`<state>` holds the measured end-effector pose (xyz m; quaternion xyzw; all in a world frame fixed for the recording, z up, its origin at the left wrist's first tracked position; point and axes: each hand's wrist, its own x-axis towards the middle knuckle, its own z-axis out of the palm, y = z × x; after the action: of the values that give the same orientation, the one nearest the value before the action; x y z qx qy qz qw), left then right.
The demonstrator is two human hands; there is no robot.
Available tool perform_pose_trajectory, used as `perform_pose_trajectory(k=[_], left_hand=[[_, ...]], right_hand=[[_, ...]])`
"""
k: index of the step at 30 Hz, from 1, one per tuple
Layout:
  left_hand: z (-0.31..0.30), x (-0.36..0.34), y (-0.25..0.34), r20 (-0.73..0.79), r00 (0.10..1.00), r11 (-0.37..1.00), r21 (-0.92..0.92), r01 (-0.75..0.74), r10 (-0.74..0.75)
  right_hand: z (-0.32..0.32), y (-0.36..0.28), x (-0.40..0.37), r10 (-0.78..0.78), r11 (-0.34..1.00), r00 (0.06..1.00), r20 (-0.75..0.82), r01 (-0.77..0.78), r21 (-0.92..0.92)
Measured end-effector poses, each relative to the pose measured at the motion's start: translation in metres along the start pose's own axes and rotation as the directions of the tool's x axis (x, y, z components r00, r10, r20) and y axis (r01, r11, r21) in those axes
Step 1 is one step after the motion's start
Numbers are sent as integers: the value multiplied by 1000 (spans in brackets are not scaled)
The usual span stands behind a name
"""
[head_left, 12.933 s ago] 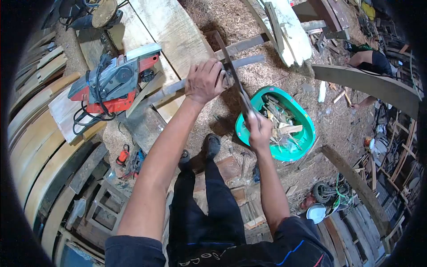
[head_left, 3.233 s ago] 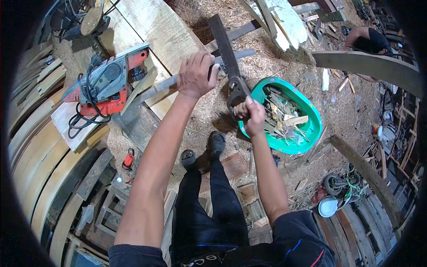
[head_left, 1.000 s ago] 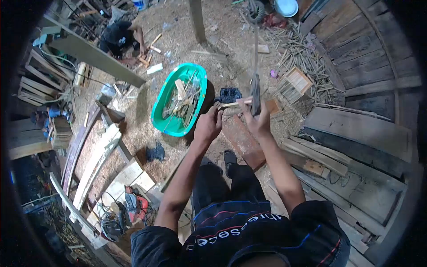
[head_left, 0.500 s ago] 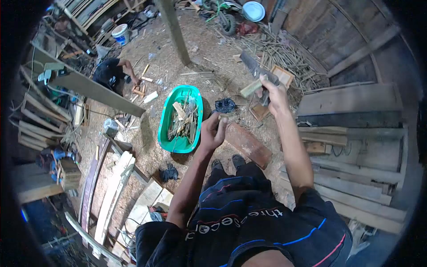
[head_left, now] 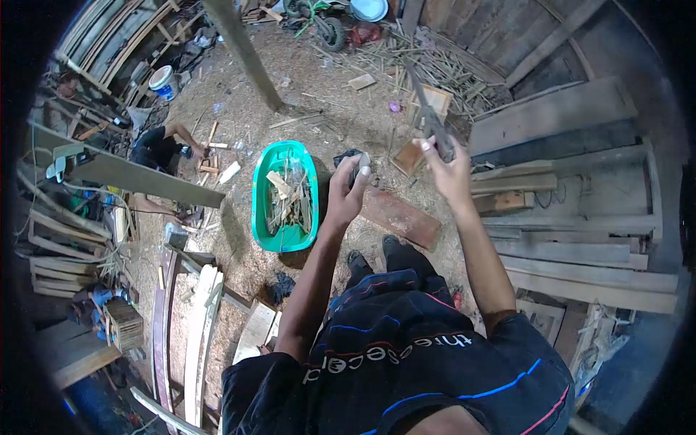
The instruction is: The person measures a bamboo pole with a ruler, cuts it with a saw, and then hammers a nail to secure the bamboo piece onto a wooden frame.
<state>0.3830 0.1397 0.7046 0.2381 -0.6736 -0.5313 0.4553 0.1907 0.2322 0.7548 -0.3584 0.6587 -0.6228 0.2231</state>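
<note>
My right hand (head_left: 451, 170) is closed on the handle end of a long dark saw (head_left: 428, 109), whose blade points up and away from me. To its left, my left hand (head_left: 348, 192) is closed around a small piece of wood (head_left: 364, 159) that sticks up between thumb and fingers. A green tub (head_left: 257, 217) full of wood scraps (head_left: 293, 196) stands on the floor left of my left hand. Below and between the hands lies a reddish-brown board (head_left: 399, 217).
A wooden post (head_left: 246, 58) rises ahead. Left, a co-worker (head_left: 156, 148) crouches behind a slanted beam (head_left: 159, 174). Long planks (head_left: 580, 279) are stacked at right. White-topped timber (head_left: 199, 341) lies lower left. A frame (head_left: 407, 158) and sticks (head_left: 464, 80) lie ahead.
The saw has turned so its blade is seen nearly edge-on. The wood piece that was by my right hand no longer shows there. The view has shifted to the right.
</note>
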Motion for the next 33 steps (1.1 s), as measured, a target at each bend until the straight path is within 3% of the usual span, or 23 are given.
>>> perform_pose_trajectory(k=[1, 2, 4, 6, 7, 9, 11, 15, 16, 17, 19, 20, 22, 24, 25, 28, 29, 32, 33], left_hand=[[5, 1, -1, 19, 998, 994, 91, -59, 57], [12, 0, -3, 43, 993, 977, 181, -116, 110], [29, -3, -6, 50, 995, 986, 137, -93, 87], [44, -3, -3, 67, 992, 981, 152, -118, 109], [52, -1, -9, 80, 977, 958, 195, -212, 199], [69, -1, -15, 120, 988, 972, 204, -121, 97], [86, -2, -20, 159, 987, 959, 278, -51, 7], [120, 5, -47, 234, 970, 984, 179, 19, -61], [123, 4, -58, 278, 951, 972, 223, 69, -132], [127, 0, -65, 321, 925, 957, 266, 118, -203], [135, -21, -82, 355, 873, 931, 267, 249, -336], [137, -34, -95, 382, 806, 884, 311, 350, -453], [141, -60, -104, 442, 724, 848, 296, 439, -529], [157, -83, -100, 379, 666, 765, 355, 537, -643], [167, -103, -113, 371, 614, 703, 183, 688, -697], [192, -136, -124, 301, 712, 726, -82, 682, -635], [194, -141, -126, 246, 709, 728, -22, 686, -661], [192, -159, -157, 79, 700, 704, 139, 697, -709], [188, -175, -186, 25, 695, 687, 179, 704, -718]], right_hand=[[-2, 0, -8, 26, 996, 999, 25, -28, 84], [-5, 2, -12, 10, 999, 999, 50, -11, 31], [-13, 9, -14, -14, 997, 994, 108, 22, -70], [-18, 4, -14, 70, 997, 988, 140, -71, 5], [-19, 0, -14, 78, 995, 985, 151, -87, 54], [-26, 15, -9, 52, 991, 984, 170, -71, 112], [-38, 34, -5, 122, 992, 984, 127, -126, 29], [-81, 60, 25, 195, 977, 975, 106, -203, 63], [-94, 63, 34, 216, 973, 972, 94, -222, 58], [-112, 76, 46, 143, 989, 987, 72, -140, -46], [-142, 79, 59, 157, 988, 988, 17, -156, -12], [-157, 81, 68, 159, 987, 987, -9, -159, 4], [-185, 101, 77, 124, 991, 992, -20, -125, -52], [-201, 124, 82, 125, 992, 992, -5, -125, -33], [-202, 134, 80, 163, 986, 987, 4, -163, 20], [-199, 158, 68, 213, 974, 973, -91, -219, -53], [-199, 169, 63, 113, 962, 982, -152, -146, -229], [-206, 239, 37, 58, 914, 968, -246, -150, -376], [-211, 252, 26, 213, 926, 959, -186, -259, -276]])
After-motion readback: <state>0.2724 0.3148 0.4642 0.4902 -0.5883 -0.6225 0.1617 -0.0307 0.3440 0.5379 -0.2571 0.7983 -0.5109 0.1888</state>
